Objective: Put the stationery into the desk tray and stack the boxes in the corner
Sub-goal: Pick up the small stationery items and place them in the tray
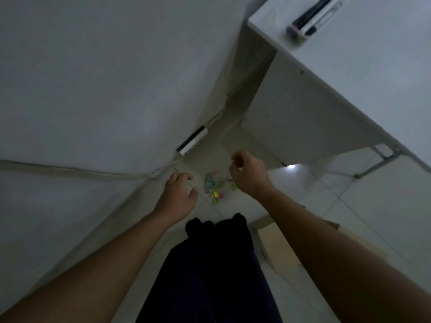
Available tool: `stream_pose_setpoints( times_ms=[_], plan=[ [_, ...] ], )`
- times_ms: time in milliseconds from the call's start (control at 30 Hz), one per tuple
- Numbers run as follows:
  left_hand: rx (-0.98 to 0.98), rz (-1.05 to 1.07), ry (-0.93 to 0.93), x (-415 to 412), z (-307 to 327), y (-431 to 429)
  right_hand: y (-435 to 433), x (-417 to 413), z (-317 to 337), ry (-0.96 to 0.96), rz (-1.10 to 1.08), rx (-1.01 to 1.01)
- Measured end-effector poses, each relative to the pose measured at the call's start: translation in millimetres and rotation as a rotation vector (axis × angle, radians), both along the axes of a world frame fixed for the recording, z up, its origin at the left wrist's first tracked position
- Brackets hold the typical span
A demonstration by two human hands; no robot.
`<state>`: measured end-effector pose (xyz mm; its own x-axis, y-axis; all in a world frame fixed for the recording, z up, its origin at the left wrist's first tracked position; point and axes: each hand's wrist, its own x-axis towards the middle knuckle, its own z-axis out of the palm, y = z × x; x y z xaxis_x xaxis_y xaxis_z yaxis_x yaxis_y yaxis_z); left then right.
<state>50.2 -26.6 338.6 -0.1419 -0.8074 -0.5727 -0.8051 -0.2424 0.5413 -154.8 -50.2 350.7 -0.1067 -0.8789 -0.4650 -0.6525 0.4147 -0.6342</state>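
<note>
A white desk [363, 73] fills the upper right of the frame. A cardboard box [275, 238] is seen at lower right on the tiled floor [314, 190]. At centre, the left hand [178, 197] is held loosely open, empty; the right hand [248, 173] is curled, whether gripping anything cannot be told. Small coloured clips [215, 188] lie scattered on the floor between the hands.
</note>
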Motion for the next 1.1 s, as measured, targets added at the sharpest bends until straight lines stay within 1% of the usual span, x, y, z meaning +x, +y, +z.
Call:
stream_pose_setpoints(
  times_ms=[67,233,300,433,600,767,933,1033,1100],
  plan=[
    [0.006,0.020,0.011,-2,-18,6,13,-4,-18,0.004,-0.022,0.034],
    [0.050,0.070,0.025,-10,-94,9,34,-20,-102,0.016,-0.081,0.094],
    [0.053,0.109,0.015,-10,-127,8,39,-23,-140,0.006,-0.092,0.117],
    [0.057,0.141,0.010,-9,-219,6,47,-22,-242,-0.002,-0.084,0.170],
    [0.040,0.151,-0.020,0,-338,22,58,-18,-372,-0.025,0.011,0.203],
    [0.066,0.130,-0.036,5,-455,47,73,-16,-490,0.033,0.129,0.259],
    [0.048,0.102,-0.046,0,-541,60,91,-7,-572,0.075,0.242,0.298],
    [0.028,0.087,-0.071,-1,-575,62,96,-2,-602,0.150,0.331,0.268],
    [0.029,0.102,-0.102,3,-597,61,100,-1,-619,0.184,0.341,0.221]
  ],
)
